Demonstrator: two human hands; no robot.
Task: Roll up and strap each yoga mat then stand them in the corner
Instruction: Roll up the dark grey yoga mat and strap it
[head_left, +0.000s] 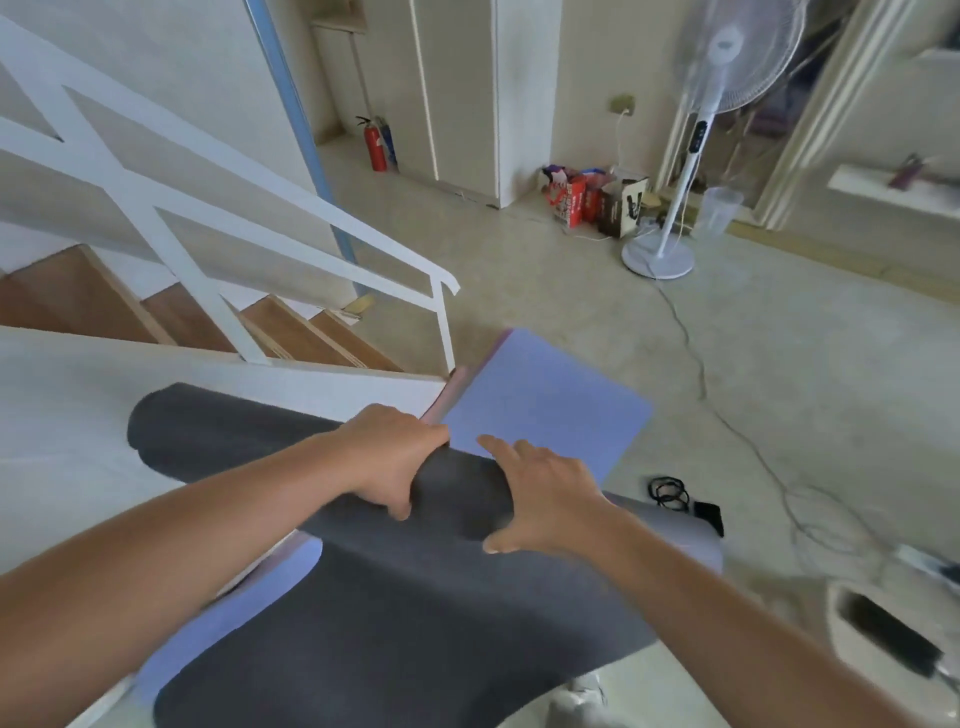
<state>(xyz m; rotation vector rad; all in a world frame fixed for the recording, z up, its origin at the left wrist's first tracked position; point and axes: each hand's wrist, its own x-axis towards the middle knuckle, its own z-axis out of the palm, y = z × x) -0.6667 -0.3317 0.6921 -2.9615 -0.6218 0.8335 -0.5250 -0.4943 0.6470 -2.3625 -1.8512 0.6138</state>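
A dark grey yoga mat (395, 623) is partly rolled, its roll (223, 436) running from upper left to lower right across the middle. My left hand (395, 457) grips the roll from above, fingers curled over its far side and thumb on the near side. My right hand (540, 499) rests on the roll just to the right, fingers spread and nearly straight. Under the grey mat a lilac-blue yoga mat (540, 400) lies flat on the floor. Black straps (670, 491) lie on the floor to the right of the mats.
A staircase with a white railing (291, 228) rises at the left, its low white wall beside the mats. A standing fan (670, 244) with a trailing cable, bags and a box (597, 200) stand by the far wall. A red extinguisher (375, 145) stands farther back.
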